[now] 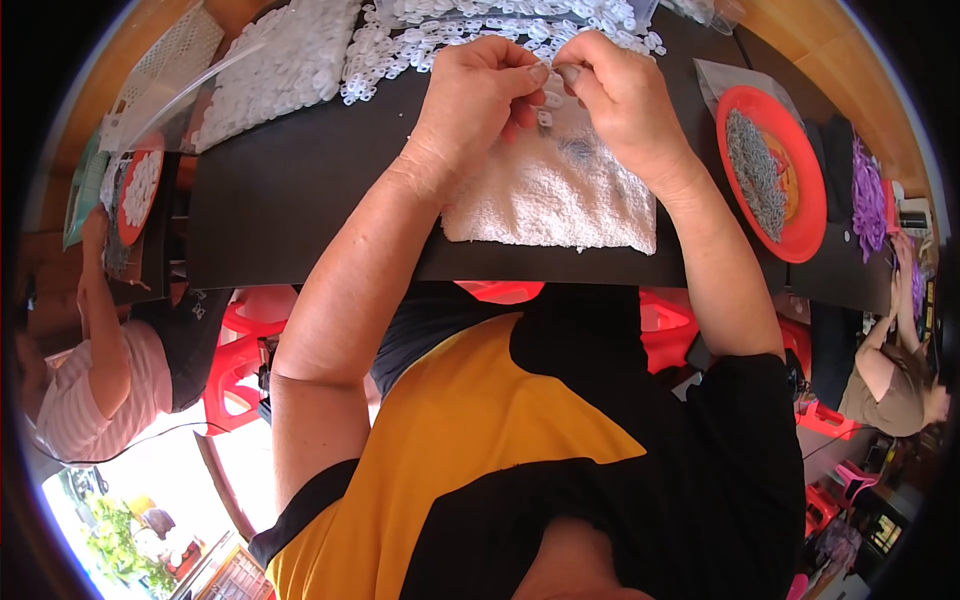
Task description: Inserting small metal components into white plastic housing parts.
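Above a white terry cloth (560, 205), my two hands meet fingertip to fingertip. My left hand (480, 88) is closed in a pinch, at a small white plastic piece (551, 99) with a hole in it. From the right, my right hand (622, 105) pinches thumb against forefinger at the same spot. Whatever tiny part its fingertips hold is hidden. Another pale piece (544, 118) with a greyish part shows just below, against the cloth. Behind my hands lies a loose spread of white plastic pieces (385, 62).
A clear bag of white pieces (285, 65) lies at the far left. On the right, a red plate (806, 225) holds a heap of small grey parts (755, 170). Other people sit at the left (105, 370) and right (890, 385), with purple items (868, 195) by the latter.
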A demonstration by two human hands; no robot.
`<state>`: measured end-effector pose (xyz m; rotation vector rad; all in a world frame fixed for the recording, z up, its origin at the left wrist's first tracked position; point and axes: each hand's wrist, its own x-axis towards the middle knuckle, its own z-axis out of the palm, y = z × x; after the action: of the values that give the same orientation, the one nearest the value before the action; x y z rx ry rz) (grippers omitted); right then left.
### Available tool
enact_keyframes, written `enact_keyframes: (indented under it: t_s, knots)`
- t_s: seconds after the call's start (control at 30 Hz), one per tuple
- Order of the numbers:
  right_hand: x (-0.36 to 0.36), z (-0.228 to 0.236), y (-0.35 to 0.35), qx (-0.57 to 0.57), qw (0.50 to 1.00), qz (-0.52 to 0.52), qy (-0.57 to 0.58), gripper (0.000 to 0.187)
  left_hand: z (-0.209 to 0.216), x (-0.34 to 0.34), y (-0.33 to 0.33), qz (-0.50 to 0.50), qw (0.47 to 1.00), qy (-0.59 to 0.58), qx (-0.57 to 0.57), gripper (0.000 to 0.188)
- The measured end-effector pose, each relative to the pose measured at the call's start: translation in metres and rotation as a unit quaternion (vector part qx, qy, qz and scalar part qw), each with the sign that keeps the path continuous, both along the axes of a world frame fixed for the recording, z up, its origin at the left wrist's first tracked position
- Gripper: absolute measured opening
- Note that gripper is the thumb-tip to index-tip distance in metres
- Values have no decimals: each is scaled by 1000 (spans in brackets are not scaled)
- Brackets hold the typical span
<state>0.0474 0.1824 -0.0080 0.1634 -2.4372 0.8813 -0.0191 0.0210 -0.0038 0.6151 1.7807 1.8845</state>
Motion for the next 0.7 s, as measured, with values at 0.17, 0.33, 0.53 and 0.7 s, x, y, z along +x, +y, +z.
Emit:
enact_keyframes:
  t_s: [0.17,0.33,0.53,0.7]
  knots:
    - [-2,-9,-6,-1,1000,-14,13,12,-10,1,5,31,999,-34,12,10]
    - [-2,-14,-10,-40,999,-16,4,12,-16,3,8,59,998,-22,-8,8]
    - [2,-8,-12,-72,997,12,-19,12,-12,8,12,85,995,-18,-41,7]
    - [-4,-14,-14,18,993,-3,118,7,-20,4,13,91,996,-11,-19,6]
